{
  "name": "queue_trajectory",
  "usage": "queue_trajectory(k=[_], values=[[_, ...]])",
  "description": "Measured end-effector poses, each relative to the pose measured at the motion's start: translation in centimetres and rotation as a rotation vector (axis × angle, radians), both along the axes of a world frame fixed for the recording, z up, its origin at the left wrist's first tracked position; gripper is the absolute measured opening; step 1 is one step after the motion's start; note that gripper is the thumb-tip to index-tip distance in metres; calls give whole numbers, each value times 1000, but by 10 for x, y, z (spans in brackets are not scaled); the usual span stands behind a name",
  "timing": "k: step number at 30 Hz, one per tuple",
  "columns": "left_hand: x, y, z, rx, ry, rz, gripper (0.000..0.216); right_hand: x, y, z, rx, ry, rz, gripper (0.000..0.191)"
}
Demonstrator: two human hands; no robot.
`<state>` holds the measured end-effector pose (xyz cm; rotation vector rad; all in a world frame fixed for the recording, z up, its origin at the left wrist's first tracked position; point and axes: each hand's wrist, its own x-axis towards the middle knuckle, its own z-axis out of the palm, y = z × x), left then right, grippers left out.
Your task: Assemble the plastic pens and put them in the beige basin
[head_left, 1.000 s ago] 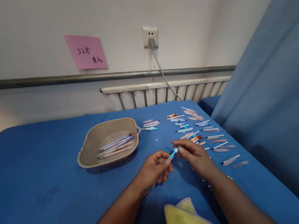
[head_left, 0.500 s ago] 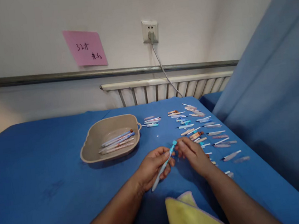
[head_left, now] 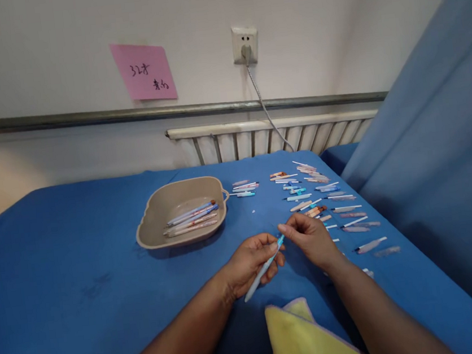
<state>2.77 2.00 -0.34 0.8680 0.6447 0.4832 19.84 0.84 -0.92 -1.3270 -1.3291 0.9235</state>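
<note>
We are baring our left hand (head_left: 252,263), right hand (head_left: 314,242) and both forearms (head_left: 178,340) (the left wrist (head_left: 227,291) is showing creases).

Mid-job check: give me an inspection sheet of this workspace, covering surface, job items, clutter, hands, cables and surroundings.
Surface: blue cover, darker mark toward the left.
Job items: pale blue pen in hand; other pens in the beige basin; loose pen parts in groups, mostly to the right.
Clutter: yellow cloth nearest the camera; small white bit beyond the hands.
Hands: left hand holds the pen; right hand has fingertips at its turquoise end, grip unclear.
Cables: grey cord plugged into wall socket; lower end hidden.
Surroundings: pink note, radiator, blue curtain.
</note>
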Motion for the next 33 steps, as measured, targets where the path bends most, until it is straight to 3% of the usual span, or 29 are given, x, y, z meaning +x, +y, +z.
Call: queue_trajectory(k=[5, 10, 15, 25, 33], values=[[1, 1, -1, 14, 1, 20, 28, 0, -6, 5, 46, -172, 29, 46], [0, 3, 0, 34, -29, 36, 28, -3, -5, 7, 101, 36, 0, 35], [-2, 3, -2, 37, -17, 29, 28, -5, -2, 5, 78, 78, 10, 23], [-1, 5, 1, 101, 19, 97, 30, -6, -3, 1, 4, 130, 21, 42], [-1, 5, 2, 108, 20, 128, 32, -8, 0, 0, 54, 145, -47, 37]])
